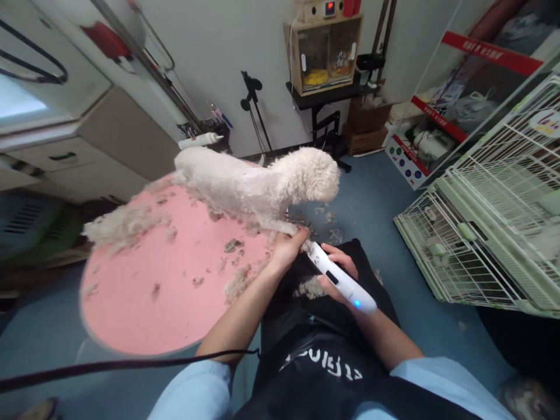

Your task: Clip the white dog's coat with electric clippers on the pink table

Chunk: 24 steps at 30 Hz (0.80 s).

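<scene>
A white dog [236, 181] stands on a round pink grooming table [175, 303], its body clipped short and its head still curly. My left hand [289, 248] is closed around the dog's outstretched front leg near the paw. White cordless hair clippers [343, 280] with a lit blue light are in my right hand [343, 262]. Their head end meets the fur at the paw, right beside my left fingers; the blade itself is hard to make out. Cut fur [126, 224] lies in clumps over the table, and another tuft [310, 287] rests on my black apron [315, 350].
A wire pet cage [494, 221] stands on the right, with a shelf rack [441, 116] behind it. Against the wall, a wooden box [326, 55] sits on a black stand. Drawers [65, 157] are at the left. A dark cord [131, 364] crosses the lower left.
</scene>
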Motion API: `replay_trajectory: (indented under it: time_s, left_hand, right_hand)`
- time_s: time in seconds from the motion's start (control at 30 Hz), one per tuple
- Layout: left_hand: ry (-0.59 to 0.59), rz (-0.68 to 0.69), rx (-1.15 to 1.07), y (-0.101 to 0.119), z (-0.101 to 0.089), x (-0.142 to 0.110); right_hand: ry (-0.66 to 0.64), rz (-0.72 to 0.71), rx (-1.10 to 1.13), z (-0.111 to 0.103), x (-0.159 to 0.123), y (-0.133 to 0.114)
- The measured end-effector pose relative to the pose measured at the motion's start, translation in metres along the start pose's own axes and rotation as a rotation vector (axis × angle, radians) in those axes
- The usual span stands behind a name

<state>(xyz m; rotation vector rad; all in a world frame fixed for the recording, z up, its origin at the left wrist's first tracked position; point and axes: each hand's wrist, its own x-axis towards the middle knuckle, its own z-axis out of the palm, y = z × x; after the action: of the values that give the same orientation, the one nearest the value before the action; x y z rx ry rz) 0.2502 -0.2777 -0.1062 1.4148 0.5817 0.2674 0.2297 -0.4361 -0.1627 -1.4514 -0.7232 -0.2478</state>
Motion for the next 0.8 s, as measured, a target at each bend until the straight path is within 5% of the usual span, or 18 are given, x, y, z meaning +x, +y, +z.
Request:
replay_trajectory:
  time_s: [0.3, 0.5, 0.63, 0.8]
  left_hand:
    - [-0.134, 0.011, 0.117, -0.003, -0.014, 0.01]
    - [-0.135, 0.043, 0.151, -0.007, -0.012, 0.016]
    - [-0.094, 0.091, 0.144, -0.006, -0.007, 0.013]
    - [-0.084, 0.105, 0.151, -0.004, -0.004, 0.01]
  right_hand:
    - [-0.339, 0.26, 0.34, -0.025, 0.038, 0.009]
    - [0.005, 0.092, 0.116, -0.01, 0.014, 0.008]
    - [-0.003, -0.127, -0.043, 0.0, 0.001, 0.011]
    - [0.001, -0.175, -0.145, 0.002, -0.003, 0.019]
